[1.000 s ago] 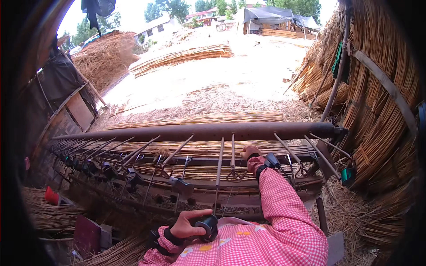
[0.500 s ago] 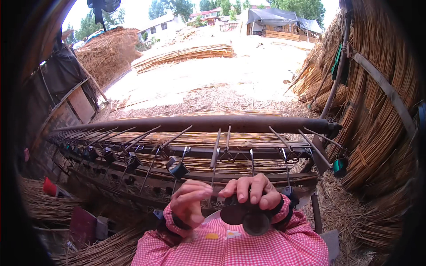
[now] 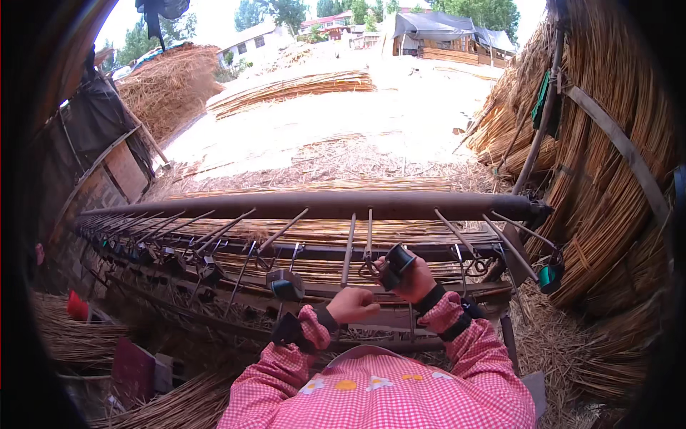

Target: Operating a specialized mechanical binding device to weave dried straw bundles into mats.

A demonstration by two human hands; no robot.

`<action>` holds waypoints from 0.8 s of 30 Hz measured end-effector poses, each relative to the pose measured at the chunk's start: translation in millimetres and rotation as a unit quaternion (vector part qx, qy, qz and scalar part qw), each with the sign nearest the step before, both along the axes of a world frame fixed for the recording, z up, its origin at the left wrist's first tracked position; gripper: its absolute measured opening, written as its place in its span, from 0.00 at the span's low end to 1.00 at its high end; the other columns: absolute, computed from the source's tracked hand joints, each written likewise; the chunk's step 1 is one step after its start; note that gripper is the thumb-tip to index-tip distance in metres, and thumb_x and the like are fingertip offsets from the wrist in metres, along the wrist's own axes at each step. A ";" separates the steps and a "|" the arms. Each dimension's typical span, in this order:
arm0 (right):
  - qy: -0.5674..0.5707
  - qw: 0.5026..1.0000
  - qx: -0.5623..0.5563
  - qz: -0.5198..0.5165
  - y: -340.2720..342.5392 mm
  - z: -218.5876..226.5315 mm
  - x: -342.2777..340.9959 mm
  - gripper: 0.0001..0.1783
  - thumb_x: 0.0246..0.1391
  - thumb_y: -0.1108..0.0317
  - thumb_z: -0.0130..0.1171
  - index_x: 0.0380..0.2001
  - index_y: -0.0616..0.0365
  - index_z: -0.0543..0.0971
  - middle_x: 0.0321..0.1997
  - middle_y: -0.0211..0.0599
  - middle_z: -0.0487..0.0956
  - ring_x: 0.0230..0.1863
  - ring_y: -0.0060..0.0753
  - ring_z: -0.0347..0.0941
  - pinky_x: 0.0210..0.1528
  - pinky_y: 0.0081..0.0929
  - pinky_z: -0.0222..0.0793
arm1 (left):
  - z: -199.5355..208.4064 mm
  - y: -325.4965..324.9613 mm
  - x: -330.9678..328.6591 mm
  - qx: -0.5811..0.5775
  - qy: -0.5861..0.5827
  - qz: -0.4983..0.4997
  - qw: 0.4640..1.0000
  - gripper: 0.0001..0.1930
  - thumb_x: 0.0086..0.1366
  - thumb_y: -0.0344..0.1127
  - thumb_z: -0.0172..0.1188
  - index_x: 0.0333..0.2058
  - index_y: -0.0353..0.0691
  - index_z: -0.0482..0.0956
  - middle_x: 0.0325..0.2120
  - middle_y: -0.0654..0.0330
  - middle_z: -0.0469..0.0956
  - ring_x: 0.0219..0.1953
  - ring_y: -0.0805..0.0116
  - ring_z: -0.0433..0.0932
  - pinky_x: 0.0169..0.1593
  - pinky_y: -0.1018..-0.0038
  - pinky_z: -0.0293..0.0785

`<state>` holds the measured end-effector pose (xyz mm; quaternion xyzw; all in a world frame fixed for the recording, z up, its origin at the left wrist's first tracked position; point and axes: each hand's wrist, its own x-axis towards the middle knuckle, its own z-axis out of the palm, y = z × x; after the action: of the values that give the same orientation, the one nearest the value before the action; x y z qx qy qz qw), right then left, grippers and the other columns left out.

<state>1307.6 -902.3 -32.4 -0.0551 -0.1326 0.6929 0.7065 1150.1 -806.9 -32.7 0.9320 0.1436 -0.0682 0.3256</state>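
Landmark: long dark beam (image 3: 321,206), lying left to right across the loom, metal rods (image 3: 369,236) hanging off its near side.
Spool: small black spool (image 3: 397,263), just below the beam, right of the middle rods, touching or nearly touching a hook there.
Spool axis: tilted, one end up toward the beam, other end down toward the palm.
Right hand: right hand (image 3: 414,280), closed round the spool from underneath, fingers wrapped on its lower half.
Left hand: left hand (image 3: 352,305), lower than the spool and further from the beam, curled into a loose fist, perhaps pinching a thin cord; too fine to tell in this view.
Hands to each other: apart, a small gap between, left one lower and to the left.
Direction from left hand to spool: up and to the right, toward the beam.
Nearer hand: right, already on the spool; left near but not touching.
Weight: grey block (image 3: 286,284) hanging below the beam, left of the left hand, clear of both hands.
Reeds: straw mat (image 3: 314,230) stretched just under the beam, behind the rods.
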 end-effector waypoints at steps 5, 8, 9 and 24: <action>-0.012 0.968 -0.195 -0.156 69.8 -57.9 41.3 0.16 0.52 0.61 0.39 0.39 0.55 0.70 0.37 0.42 0.73 0.41 0.42 0.69 0.43 0.39 0.67 | -22.9 22.7 44.6 -0.631 -0.338 0.080 0.694 0.20 0.57 0.31 0.51 0.49 0.36 0.65 0.39 0.61 0.73 0.41 0.66 0.72 0.45 0.68 0.70; 0.124 0.950 -0.176 -0.227 100.0 -75.5 43.3 0.17 0.51 0.59 0.39 0.37 0.55 0.72 0.36 0.40 0.75 0.37 0.42 0.72 0.41 0.41 0.68 | -46.5 61.8 65.3 -0.670 -0.368 0.142 0.629 0.19 0.57 0.28 0.52 0.49 0.37 0.64 0.37 0.59 0.72 0.37 0.69 0.74 0.40 0.75 0.73; 0.170 0.928 -0.172 -0.282 105.3 -82.2 48.2 0.18 0.51 0.57 0.38 0.38 0.56 0.72 0.35 0.41 0.75 0.37 0.42 0.72 0.40 0.42 0.69 | -58.2 71.9 71.8 -0.694 -0.376 0.116 0.603 0.18 0.58 0.26 0.51 0.48 0.37 0.64 0.37 0.58 0.72 0.37 0.69 0.74 0.37 0.79 0.73; -0.580 0.780 -0.232 0.042 22.7 -17.3 20.4 0.20 0.54 0.52 0.46 0.25 0.59 0.74 0.15 0.30 0.69 0.13 0.20 0.65 0.14 0.18 0.61 | -26.8 19.4 40.4 0.109 -0.329 0.108 0.932 0.26 0.47 0.43 0.60 0.47 0.44 0.70 0.35 0.52 0.74 0.34 0.56 0.75 0.38 0.68 0.70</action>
<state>1328.0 -879.6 -49.7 -0.6036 -0.3546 0.5688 0.4318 1190.6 -787.5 -59.5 0.9110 0.1352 0.2936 0.2560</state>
